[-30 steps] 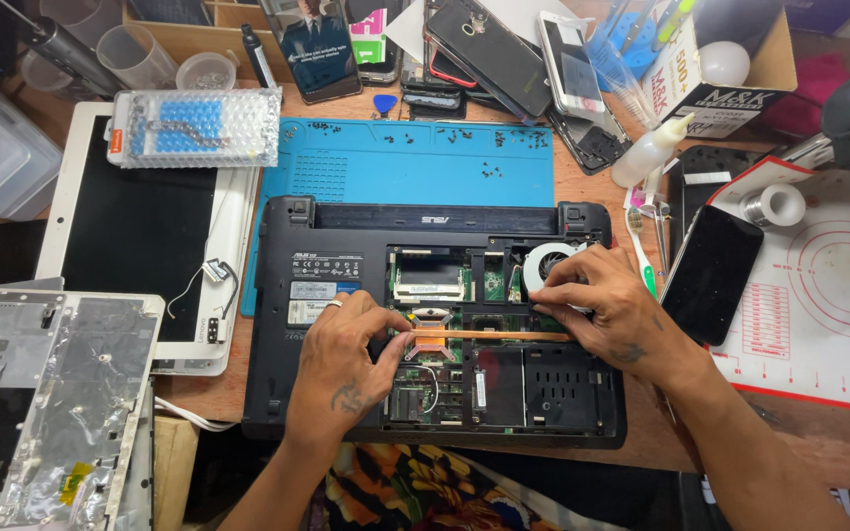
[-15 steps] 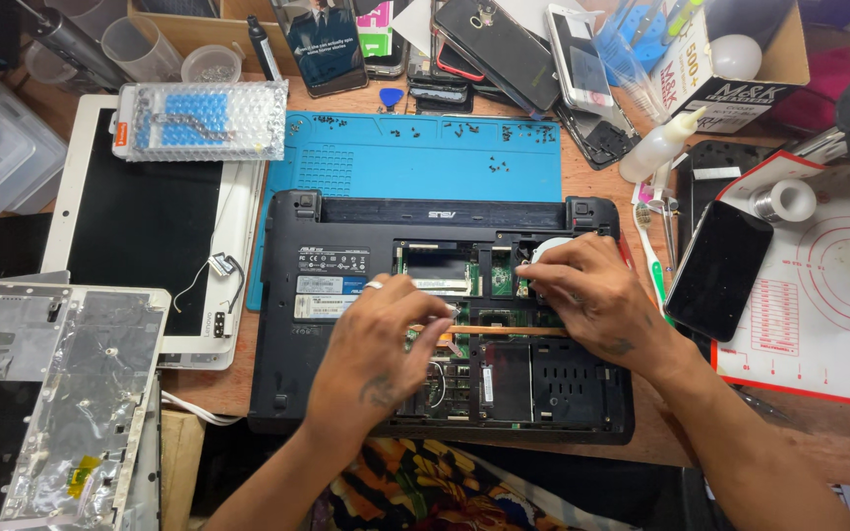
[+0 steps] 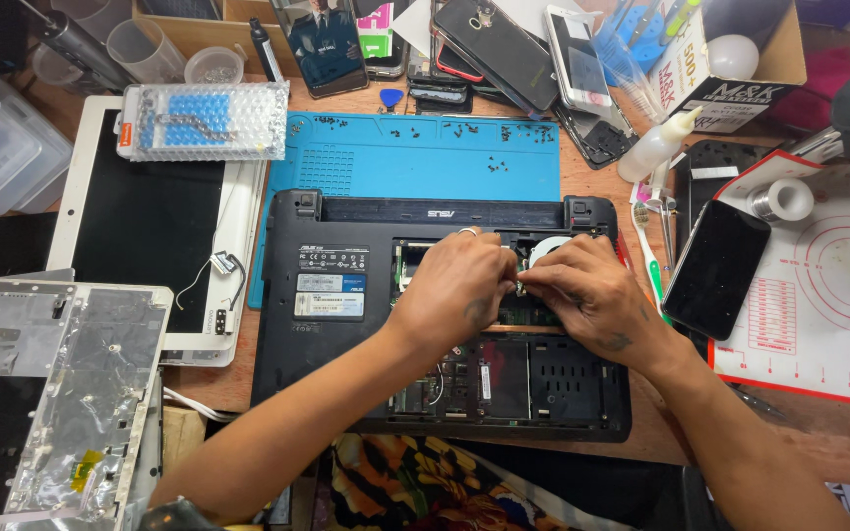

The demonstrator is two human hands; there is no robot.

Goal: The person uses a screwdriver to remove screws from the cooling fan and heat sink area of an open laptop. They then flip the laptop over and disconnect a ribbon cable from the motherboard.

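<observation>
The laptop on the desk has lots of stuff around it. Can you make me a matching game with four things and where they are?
Things:
1. blue mat
2. black phone
3. white screen frame
4. both hands, left hand and right hand

Places:
A. left of the laptop
B. inside the open laptop, fingertips together
C. behind the laptop
D. right of the laptop, on a white mat

Pairs: 1-C, 2-D, 3-A, 4-B

The laptop base (image 3: 346, 324) looked matt black plastic; the mat (image 3: 415, 162) was smooth blue rubber; the phone (image 3: 715, 267) showed glossy glass.
</observation>
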